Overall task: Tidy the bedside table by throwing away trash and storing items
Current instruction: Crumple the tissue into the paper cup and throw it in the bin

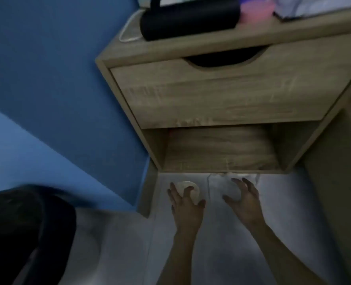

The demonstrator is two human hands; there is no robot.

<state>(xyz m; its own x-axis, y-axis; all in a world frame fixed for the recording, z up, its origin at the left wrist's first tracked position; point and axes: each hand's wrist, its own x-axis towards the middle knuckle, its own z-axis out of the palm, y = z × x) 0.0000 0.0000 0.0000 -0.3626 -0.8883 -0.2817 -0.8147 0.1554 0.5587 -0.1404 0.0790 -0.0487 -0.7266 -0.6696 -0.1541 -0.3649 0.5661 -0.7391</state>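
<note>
The wooden bedside table [222,99] stands against a blue wall, its drawer closed above an open lower shelf [219,155]. On the pale floor in front of it, my left hand [186,204] grips a round cream-coloured object [193,190], thumb and fingers wrapped around it. My right hand [244,199] is curled over a crumpled white piece of tissue or plastic [226,186] lying just below the shelf edge. The frame is blurred and dim.
On the table top lie a black cylindrical speaker [189,17], a white cable [129,31], a pink item [257,7] and pale cloth or paper [314,5]. A dark round bin [22,233] sits at the lower left on the floor.
</note>
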